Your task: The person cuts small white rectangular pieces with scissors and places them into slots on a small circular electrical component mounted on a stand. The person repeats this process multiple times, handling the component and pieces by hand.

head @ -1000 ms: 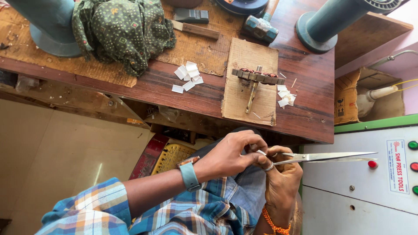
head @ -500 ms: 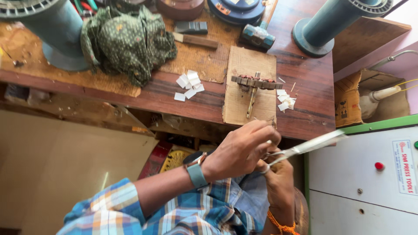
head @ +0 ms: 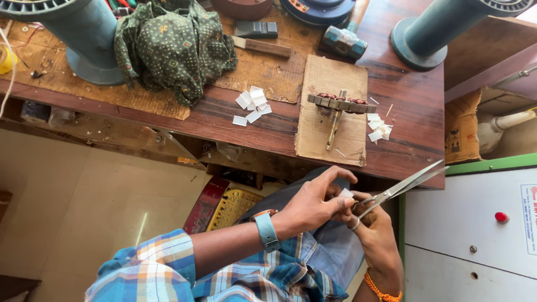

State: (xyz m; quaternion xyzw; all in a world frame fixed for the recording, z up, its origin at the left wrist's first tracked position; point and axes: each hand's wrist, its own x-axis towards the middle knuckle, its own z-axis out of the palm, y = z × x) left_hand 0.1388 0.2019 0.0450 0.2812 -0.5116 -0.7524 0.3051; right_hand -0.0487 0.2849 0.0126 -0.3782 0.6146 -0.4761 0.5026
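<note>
My left hand (head: 316,202) pinches a small white paper piece (head: 346,193) over my lap, a teal watch on its wrist. My right hand (head: 376,230) grips steel scissors (head: 404,185) whose blades point up and right, their base at the paper. On the wooden bench above lies a motor armature (head: 337,106) on a cardboard sheet (head: 331,133). White cut paper bits lie in two small piles, one left (head: 252,104) and one right (head: 378,127) of the cardboard.
A green patterned cloth (head: 175,46) is bunched on the bench beside a teal spool (head: 72,34); another teal spool (head: 435,29) stands at the right. A hammer (head: 345,34) lies at the back. A white cabinet (head: 475,223) with a red button stands at my right.
The scissors' blades have swung from pointing right to pointing up and right, and closer to the paper. The view has tilted slightly; the bench sits lower in frame.
</note>
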